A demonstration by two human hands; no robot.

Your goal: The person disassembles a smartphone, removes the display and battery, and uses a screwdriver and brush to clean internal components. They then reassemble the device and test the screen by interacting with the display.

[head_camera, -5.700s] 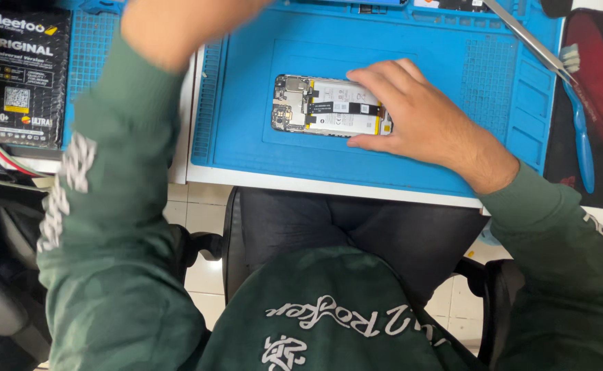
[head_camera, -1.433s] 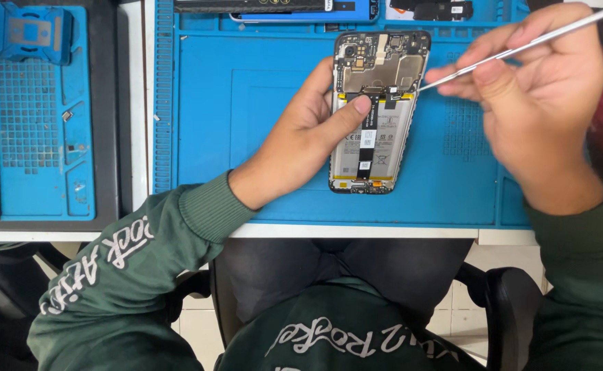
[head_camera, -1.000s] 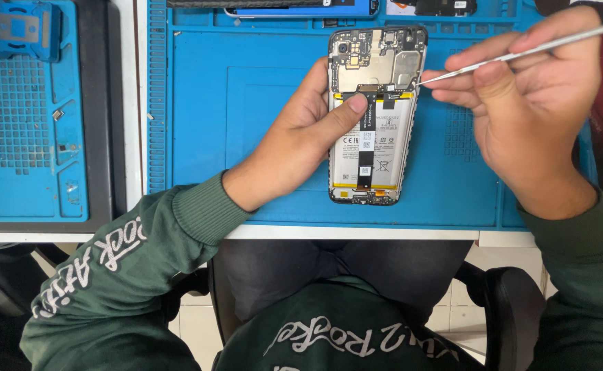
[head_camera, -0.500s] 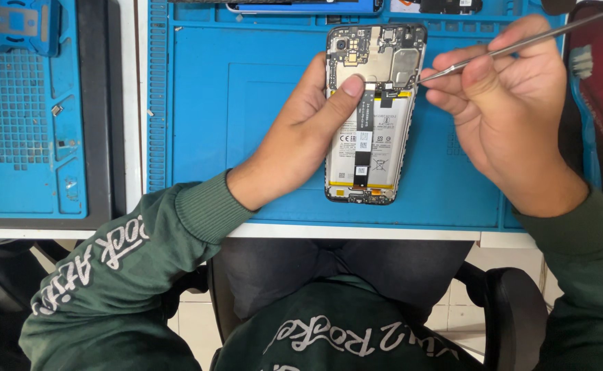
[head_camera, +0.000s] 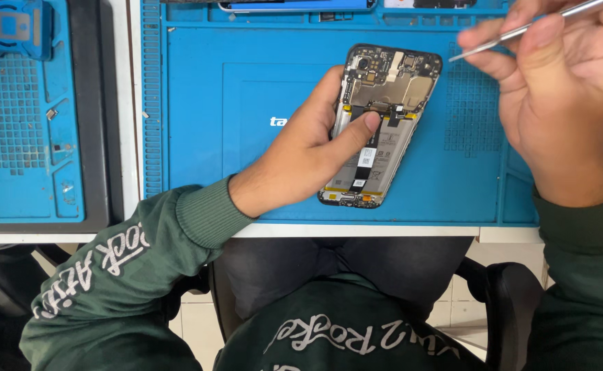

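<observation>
Fingers of left hand (head_camera: 308,154) clasping opened phone (head_camera: 382,124); right hand (head_camera: 562,103) fingers pinching metal tool (head_camera: 514,32), raised.

A second blue mat (head_camera: 19,124) lies left, black chair (head_camera: 514,302) below.

White workbench (head_camera: 384,231) running across frame, front edge showing at 6 o'clock. Large blue repair mat (head_camera: 246,82) lying on it, covering centre through 3 o'clock. Opened smartphone (head_camera: 384,124) with back cover off resting tilted on mat, just right of centre, camera end pointing toward 1 o'clock. Second, smaller blue mat (head_camera: 19,124) sitting on dark tray (head_camera: 105,137) at 9 o'clock. Blue-edged flat device (head_camera: 294,5) lying along mat's far rim at 12 o'clock.
</observation>
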